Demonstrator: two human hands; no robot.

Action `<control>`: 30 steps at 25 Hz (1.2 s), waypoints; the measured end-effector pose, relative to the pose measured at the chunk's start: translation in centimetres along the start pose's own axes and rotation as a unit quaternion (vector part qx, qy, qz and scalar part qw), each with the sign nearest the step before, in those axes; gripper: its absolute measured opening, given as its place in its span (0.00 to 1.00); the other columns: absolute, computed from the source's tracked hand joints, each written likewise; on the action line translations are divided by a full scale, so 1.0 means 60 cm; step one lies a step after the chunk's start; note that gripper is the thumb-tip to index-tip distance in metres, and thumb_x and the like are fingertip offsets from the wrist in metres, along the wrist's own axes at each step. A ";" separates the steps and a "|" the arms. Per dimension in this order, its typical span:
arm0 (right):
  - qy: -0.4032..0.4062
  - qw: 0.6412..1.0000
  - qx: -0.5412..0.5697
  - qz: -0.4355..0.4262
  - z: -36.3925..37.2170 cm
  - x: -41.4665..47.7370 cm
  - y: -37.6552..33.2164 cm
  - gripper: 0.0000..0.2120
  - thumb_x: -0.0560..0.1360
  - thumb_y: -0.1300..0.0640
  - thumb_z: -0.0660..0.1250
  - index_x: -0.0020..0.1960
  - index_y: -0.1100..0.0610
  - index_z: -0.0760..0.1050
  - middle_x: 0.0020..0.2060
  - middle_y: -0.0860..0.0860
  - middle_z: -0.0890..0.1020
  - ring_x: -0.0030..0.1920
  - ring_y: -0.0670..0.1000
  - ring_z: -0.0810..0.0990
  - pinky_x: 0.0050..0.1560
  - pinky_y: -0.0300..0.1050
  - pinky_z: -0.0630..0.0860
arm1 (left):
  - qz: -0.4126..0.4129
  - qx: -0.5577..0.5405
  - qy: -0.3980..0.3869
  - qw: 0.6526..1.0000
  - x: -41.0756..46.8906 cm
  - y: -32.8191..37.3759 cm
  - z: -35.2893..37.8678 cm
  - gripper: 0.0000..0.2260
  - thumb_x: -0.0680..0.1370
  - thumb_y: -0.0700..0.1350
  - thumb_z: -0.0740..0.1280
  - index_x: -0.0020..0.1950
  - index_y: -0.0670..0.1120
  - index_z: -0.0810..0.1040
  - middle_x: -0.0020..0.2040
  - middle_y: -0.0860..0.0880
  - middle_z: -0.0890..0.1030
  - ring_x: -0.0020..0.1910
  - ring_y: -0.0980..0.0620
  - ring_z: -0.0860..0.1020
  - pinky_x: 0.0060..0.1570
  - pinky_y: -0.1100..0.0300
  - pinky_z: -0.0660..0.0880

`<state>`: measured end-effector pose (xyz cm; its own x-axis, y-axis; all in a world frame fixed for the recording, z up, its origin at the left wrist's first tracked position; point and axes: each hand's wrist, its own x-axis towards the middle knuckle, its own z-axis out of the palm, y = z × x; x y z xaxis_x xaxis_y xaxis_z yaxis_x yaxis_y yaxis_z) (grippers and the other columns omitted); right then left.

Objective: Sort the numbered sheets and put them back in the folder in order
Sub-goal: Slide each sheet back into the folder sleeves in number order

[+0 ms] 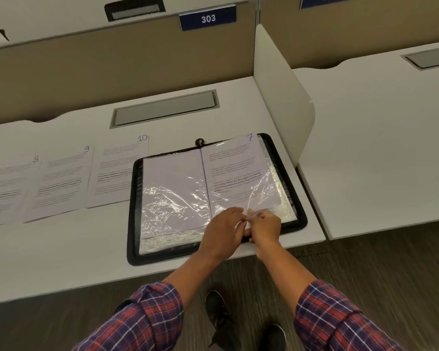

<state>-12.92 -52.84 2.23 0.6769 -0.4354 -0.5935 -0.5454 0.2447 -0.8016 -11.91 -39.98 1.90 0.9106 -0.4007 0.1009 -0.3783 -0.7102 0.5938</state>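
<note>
- The folder (134, 198) lies open and flat on the surface (61, 249), at its front right corner, close to us.
- Sheet 7 (233, 168) is on the folder's right-hand page, under a clear sleeve (264, 188). Its top corner with the number reaches up to the folder's top rim, so we judge it isn't fully seated.
- The left hand (223, 229) and right hand (264, 228) meet at the sleeve's bottom edge. Both pinch the plastic there with curled fingers.
- Creases in the sleeve fan out from that pinch point. We read this as tugging the film taut so the sheet slides down and lies flat.
- The left-hand page (173, 188) shows a blank sheet back under crinkled plastic. We take it as already filed.
- Sheet 8 (8, 188), sheet 9 (61, 181) and sheet 10 (117, 171) lie face up in a row on the surface left of the folder, slightly overlapped. Sheet 10 touches or tucks under the folder's left rim.
- The row runs low to high towards the folder, with each number showing at the top right. That's probably so the next sheet can be picked at a glance.
- Progress, as we judge it: 7 is going in now and 8 to 10 are not yet filed.
- Risk: the thin film could crumple or snag the sheet's corner if pulled unevenly.
</note>
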 end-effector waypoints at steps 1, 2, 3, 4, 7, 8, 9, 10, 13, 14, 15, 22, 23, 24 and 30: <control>-0.004 1.000 0.001 -0.001 -0.005 -0.002 0.001 0.09 0.83 0.55 0.68 0.47 0.58 0.81 0.37 0.56 0.85 0.26 0.48 0.82 0.23 0.41 0.72 | 0.003 0.001 0.001 1.000 0.001 -0.001 0.001 0.09 0.82 0.43 0.68 0.59 0.45 0.84 0.66 0.47 0.82 0.65 0.50 0.79 0.65 0.54 0.76; -0.004 1.000 0.007 -0.004 -0.012 -0.006 0.004 0.08 0.83 0.54 0.68 0.48 0.57 0.82 0.38 0.54 0.86 0.29 0.49 0.84 0.24 0.42 0.72 | 0.006 0.001 0.003 1.000 0.001 -0.002 0.002 0.09 0.82 0.44 0.68 0.59 0.45 0.84 0.66 0.48 0.82 0.65 0.50 0.79 0.65 0.53 0.76; 0.007 1.000 0.018 -0.008 -0.020 -0.011 0.007 0.08 0.82 0.54 0.68 0.48 0.55 0.83 0.39 0.52 0.87 0.31 0.51 0.85 0.25 0.42 0.73 | 0.008 0.000 0.005 1.000 0.002 -0.003 0.004 0.08 0.82 0.44 0.68 0.59 0.45 0.84 0.66 0.48 0.82 0.65 0.50 0.79 0.66 0.53 0.76; 0.035 0.999 0.029 -0.019 -0.029 -0.015 0.013 0.08 0.82 0.55 0.67 0.48 0.54 0.83 0.40 0.52 0.87 0.33 0.52 0.86 0.27 0.44 0.74 | 0.010 0.000 0.007 1.000 0.001 -0.004 0.005 0.08 0.82 0.44 0.68 0.59 0.45 0.84 0.66 0.48 0.82 0.65 0.51 0.79 0.66 0.54 0.76; 0.168 0.981 0.033 -0.092 -0.052 -0.024 0.020 0.09 0.83 0.50 0.64 0.50 0.55 0.78 0.44 0.55 0.84 0.41 0.53 0.83 0.37 0.44 0.75 | 0.005 -0.010 0.012 1.000 -0.001 -0.002 0.008 0.08 0.82 0.44 0.69 0.59 0.45 0.84 0.66 0.49 0.82 0.66 0.52 0.78 0.67 0.56 0.74; 0.192 0.975 0.028 -0.111 -0.058 -0.021 0.016 0.11 0.84 0.47 0.64 0.54 0.55 0.76 0.45 0.53 0.82 0.44 0.52 0.81 0.38 0.43 0.74 | 0.001 -0.014 0.012 1.000 -0.001 -0.001 0.009 0.08 0.82 0.45 0.69 0.59 0.46 0.84 0.67 0.49 0.82 0.66 0.52 0.78 0.68 0.57 0.74; 0.198 0.973 0.018 -0.117 -0.062 -0.016 0.010 0.13 0.84 0.45 0.63 0.58 0.55 0.74 0.47 0.51 0.80 0.46 0.50 0.80 0.39 0.43 0.73 | -0.002 -0.016 0.012 1.000 -0.001 -0.001 0.009 0.08 0.83 0.45 0.69 0.59 0.46 0.84 0.67 0.49 0.82 0.66 0.52 0.78 0.68 0.57 0.73; 0.188 0.976 -0.010 -0.111 -0.066 -0.007 0.002 0.16 0.83 0.42 0.63 0.61 0.54 0.73 0.50 0.49 0.79 0.48 0.50 0.79 0.40 0.43 0.73 | -0.005 -0.018 0.012 1.000 -0.002 0.000 0.009 0.08 0.82 0.45 0.69 0.59 0.46 0.84 0.67 0.49 0.82 0.66 0.52 0.78 0.68 0.58 0.73; 0.128 0.985 -0.095 -0.061 -0.072 0.027 -0.015 0.14 0.81 0.46 0.68 0.57 0.56 0.77 0.54 0.51 0.80 0.51 0.53 0.80 0.44 0.46 0.75 | -0.019 -0.021 0.004 1.000 -0.001 0.002 0.010 0.08 0.83 0.45 0.69 0.60 0.46 0.84 0.67 0.49 0.81 0.67 0.52 0.78 0.68 0.61 0.71; 0.109 0.988 -0.095 -0.057 -0.074 0.034 -0.019 0.10 0.81 0.50 0.69 0.51 0.57 0.79 0.50 0.53 0.82 0.50 0.55 0.81 0.43 0.46 0.75 | -0.021 -0.020 -0.003 1.000 -0.001 0.005 0.009 0.08 0.83 0.46 0.69 0.60 0.46 0.84 0.68 0.50 0.81 0.67 0.52 0.77 0.69 0.61 0.70; 0.097 0.990 -0.088 -0.061 -0.076 0.037 -0.024 0.08 0.81 0.54 0.69 0.46 0.57 0.79 0.46 0.54 0.83 0.48 0.56 0.82 0.42 0.44 0.75 | -0.024 -0.018 -0.016 0.999 -0.002 0.006 0.008 0.09 0.83 0.47 0.68 0.61 0.47 0.83 0.69 0.50 0.80 0.68 0.53 0.76 0.70 0.59 0.70; 0.044 0.968 -0.085 -0.231 -0.032 -0.023 -0.068 0.08 0.80 0.57 0.71 0.42 0.48 0.80 0.56 0.47 0.85 0.56 0.47 0.82 0.51 0.40 0.78 | -0.180 -0.245 -0.097 0.948 0.038 0.025 -0.054 0.22 0.82 0.66 0.61 0.63 0.52 0.81 0.57 0.54 0.84 0.57 0.56 0.81 0.61 0.49 0.78; 0.016 0.960 -0.103 -0.261 -0.018 -0.031 -0.066 0.06 0.80 0.56 0.71 0.44 0.49 0.81 0.61 0.44 0.84 0.58 0.43 0.81 0.57 0.41 0.79 | -0.231 -0.301 -0.099 0.920 0.053 0.028 -0.076 0.25 0.82 0.69 0.57 0.65 0.52 0.80 0.57 0.52 0.85 0.57 0.54 0.82 0.60 0.48 0.77; -0.023 0.952 -0.113 -0.285 -0.003 -0.044 -0.065 0.03 0.81 0.56 0.71 0.49 0.52 0.83 0.62 0.39 0.82 0.59 0.37 0.80 0.61 0.40 0.78 | -0.271 -0.339 -0.094 0.896 0.066 0.029 -0.102 0.29 0.81 0.71 0.55 0.65 0.51 0.80 0.57 0.50 0.85 0.57 0.51 0.83 0.60 0.47 0.77; -0.168 0.898 -0.195 -0.357 0.095 -0.106 -0.052 0.23 0.83 0.52 0.69 0.76 0.53 0.72 0.56 0.43 0.84 0.59 0.35 0.79 0.63 0.29 0.73 | -0.337 -0.388 -0.005 0.858 0.099 -0.024 -0.237 0.23 0.76 0.64 0.72 0.60 0.47 0.82 0.53 0.46 0.87 0.50 0.45 0.87 0.51 0.45 0.85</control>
<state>-12.70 -45.89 8.08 0.9980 -0.0593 0.0212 -0.0005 -0.3440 -0.9390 -3.61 -33.10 13.00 0.8759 -0.0580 -0.4789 0.4620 -0.1850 0.8674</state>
